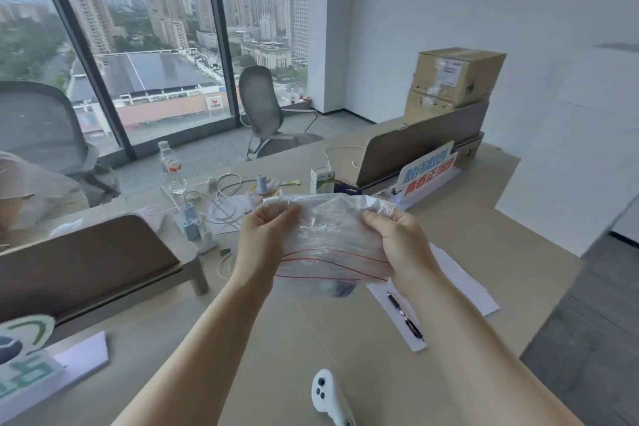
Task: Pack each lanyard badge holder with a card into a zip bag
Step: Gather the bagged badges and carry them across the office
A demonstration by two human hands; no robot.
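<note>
I hold a bundle of clear zip bags (328, 239) with red seal lines up above the desk, in the middle of the view. My left hand (264, 235) grips the left side of the bundle, fingers curled over its top edge. My right hand (397, 242) pinches the right side. A dark bluish shape (340, 289) shows through the plastic at the lower edge; I cannot tell what it is. No lanyard badge holder or card is clearly visible.
A pen (404, 315) lies on white paper (460, 287) at the right. A white controller (326, 394) sits near the front edge. Cables (224, 204), a water bottle (171, 166), a small carton (321, 180) and desk dividers (415, 149) stand behind. A person sits at far left.
</note>
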